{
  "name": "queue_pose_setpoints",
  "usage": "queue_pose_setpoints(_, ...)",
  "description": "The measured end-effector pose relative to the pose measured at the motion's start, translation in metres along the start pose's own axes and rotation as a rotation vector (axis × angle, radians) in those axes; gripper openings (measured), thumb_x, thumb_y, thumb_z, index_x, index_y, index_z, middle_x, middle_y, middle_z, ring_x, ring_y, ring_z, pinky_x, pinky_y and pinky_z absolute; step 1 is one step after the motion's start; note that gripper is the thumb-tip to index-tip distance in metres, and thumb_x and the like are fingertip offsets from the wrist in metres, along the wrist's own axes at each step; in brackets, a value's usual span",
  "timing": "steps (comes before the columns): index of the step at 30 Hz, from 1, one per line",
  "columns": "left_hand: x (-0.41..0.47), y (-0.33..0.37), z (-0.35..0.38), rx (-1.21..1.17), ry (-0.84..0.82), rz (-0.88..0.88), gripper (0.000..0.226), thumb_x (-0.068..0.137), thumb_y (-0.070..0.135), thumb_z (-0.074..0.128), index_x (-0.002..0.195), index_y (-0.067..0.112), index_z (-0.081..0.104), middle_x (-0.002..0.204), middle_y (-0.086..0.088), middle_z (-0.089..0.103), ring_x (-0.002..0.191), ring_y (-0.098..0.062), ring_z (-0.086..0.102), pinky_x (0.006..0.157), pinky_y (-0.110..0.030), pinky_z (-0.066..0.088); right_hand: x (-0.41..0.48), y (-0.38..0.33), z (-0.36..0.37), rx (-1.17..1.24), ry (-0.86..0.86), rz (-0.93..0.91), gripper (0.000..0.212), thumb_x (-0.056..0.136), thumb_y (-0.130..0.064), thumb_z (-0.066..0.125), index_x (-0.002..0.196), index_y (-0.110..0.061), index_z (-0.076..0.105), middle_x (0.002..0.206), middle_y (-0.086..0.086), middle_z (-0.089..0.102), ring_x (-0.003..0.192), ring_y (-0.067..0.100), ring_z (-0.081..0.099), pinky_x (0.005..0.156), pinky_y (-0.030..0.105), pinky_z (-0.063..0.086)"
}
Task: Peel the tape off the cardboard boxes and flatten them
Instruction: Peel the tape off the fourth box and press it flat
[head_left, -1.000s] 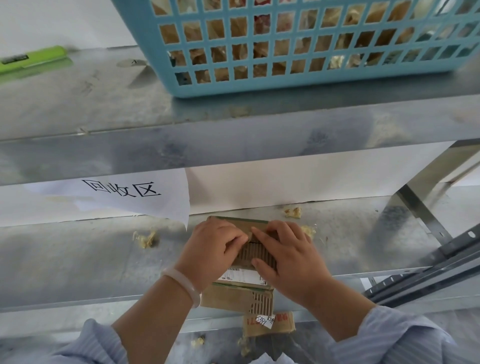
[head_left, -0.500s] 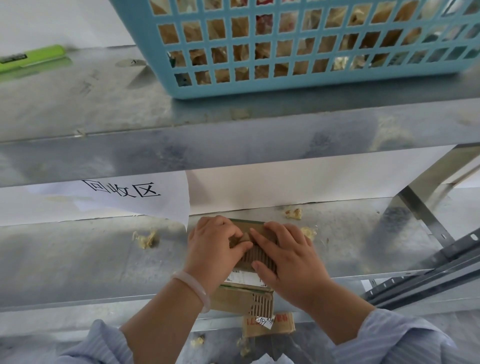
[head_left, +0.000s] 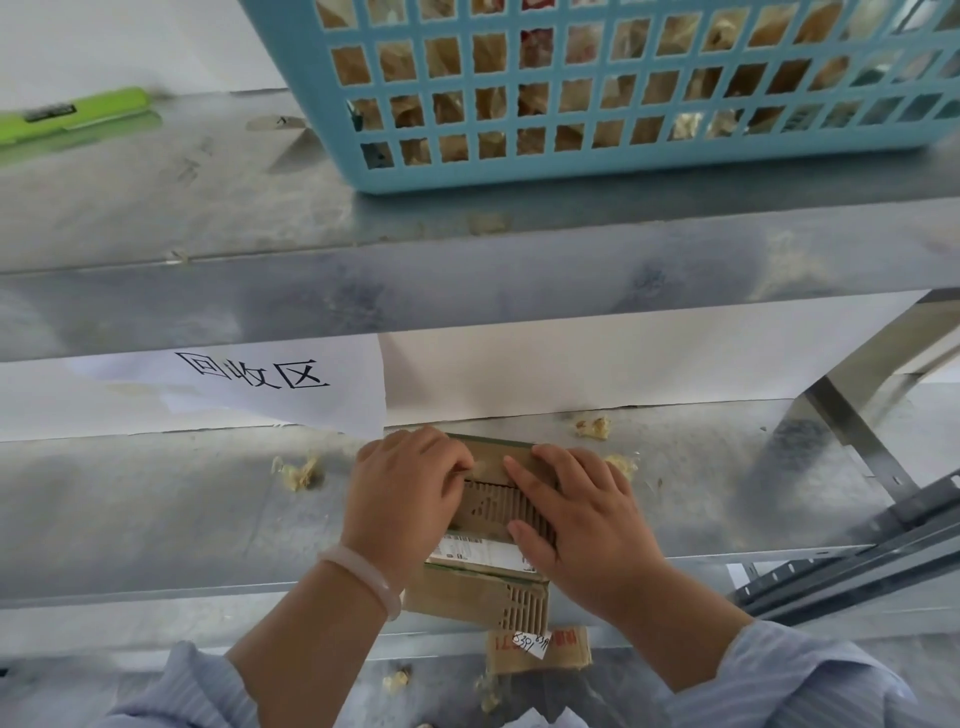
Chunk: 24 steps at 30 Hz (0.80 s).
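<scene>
Cardboard box (head_left: 498, 506) held flat on a metal shelf (head_left: 156, 519) by two hands.
The box is pressed by the right hand (head_left: 582, 525) with straight fingers, and its far left edge is gripped by the left hand (head_left: 402, 499). A blue basket (head_left: 571, 169) and a green cutter (head_left: 78, 111) are seen on the upper shelf (head_left: 208, 208).

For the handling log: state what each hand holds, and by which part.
Left hand grips the flattened cardboard box by its far-left corner, fingers curled over it. Right hand holds nothing; its straight fingers press flat on the box's right side.
</scene>
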<state>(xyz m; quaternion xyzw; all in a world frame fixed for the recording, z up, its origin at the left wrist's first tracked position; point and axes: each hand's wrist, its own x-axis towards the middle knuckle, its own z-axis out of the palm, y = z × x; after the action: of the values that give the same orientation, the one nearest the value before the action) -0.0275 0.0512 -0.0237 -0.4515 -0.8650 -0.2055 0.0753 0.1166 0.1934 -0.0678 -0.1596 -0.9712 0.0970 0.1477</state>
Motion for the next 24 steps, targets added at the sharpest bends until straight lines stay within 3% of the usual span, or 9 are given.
queue_pose_setpoints(3,-0.003,-0.002,0.003,-0.004,-0.081,0.086,0.005,0.077,0.037,0.07,0.081,0.035,0.07,0.086,0.018,0.062,0.081,-0.009,0.055,0.075,-0.034,0.046,-0.001,-0.002,0.002,0.008,-0.003,-0.016,0.054,0.092,-0.056,0.035,0.136,-0.03,0.053,0.133,-0.002,0.052,0.119,0.022,0.045,0.099,0.044,0.041)
queue_pose_setpoints(6,-0.001,-0.002,0.002,-0.122,-0.15,-0.008,0.035,0.082,0.058,0.051,0.078,0.031,0.073,0.088,0.02,0.062,0.087,-0.009,0.052,0.081,-0.034,0.045,0.0,-0.002,0.002,0.033,-0.033,-0.016,0.055,0.093,-0.057,0.032,0.138,-0.031,0.05,0.138,-0.005,0.05,0.125,0.021,0.04,0.103,0.045,0.039)
queue_pose_setpoints(10,0.002,-0.005,-0.001,-0.153,-0.139,-0.154,0.018,0.082,0.038,0.069,0.097,0.028,0.068,0.1,0.012,0.053,0.1,-0.012,0.047,0.091,-0.034,0.044,0.002,0.002,0.003,0.093,-0.088,-0.041,0.066,0.091,-0.07,0.024,0.143,-0.033,0.041,0.15,-0.007,0.038,0.141,0.017,0.023,0.116,0.041,0.015)
queue_pose_setpoints(12,0.0,-0.006,-0.004,-0.13,-0.145,-0.209,0.03,0.078,0.038,0.073,0.104,0.031,0.061,0.103,0.01,0.048,0.101,-0.012,0.043,0.09,-0.03,0.042,0.001,0.001,0.004,0.126,-0.091,-0.034,0.07,0.088,-0.074,0.025,0.145,-0.035,0.037,0.155,-0.007,0.028,0.147,0.015,0.011,0.12,0.038,0.007)
queue_pose_setpoints(14,-0.001,-0.004,-0.007,-0.086,-0.195,-0.206,0.026,0.08,0.043,0.071,0.099,0.032,0.058,0.101,0.012,0.05,0.099,-0.011,0.043,0.087,-0.029,0.042,0.0,-0.001,0.007,0.175,-0.093,0.0,0.073,0.085,-0.074,0.029,0.146,-0.035,0.034,0.16,-0.006,0.016,0.148,0.013,-0.001,0.119,0.035,0.0)
queue_pose_setpoints(19,0.007,-0.001,-0.011,-0.068,-0.246,-0.176,0.006,0.083,0.029,0.067,0.086,0.031,0.062,0.089,0.013,0.059,0.085,-0.009,0.059,0.071,-0.023,0.045,-0.003,-0.004,0.013,0.145,-0.042,0.025,0.073,0.085,-0.071,0.035,0.145,-0.03,0.038,0.159,-0.002,0.023,0.147,0.013,0.004,0.117,0.039,0.008)
queue_pose_setpoints(24,0.004,-0.006,-0.007,-0.071,-0.14,-0.141,0.014,0.078,0.013,0.065,0.078,0.026,0.059,0.083,0.012,0.06,0.07,-0.008,0.056,0.06,-0.02,0.042,-0.001,-0.003,0.009,0.137,-0.041,0.029,0.072,0.082,-0.072,0.038,0.143,-0.033,0.04,0.156,-0.004,0.029,0.145,0.013,0.012,0.115,0.036,0.01)
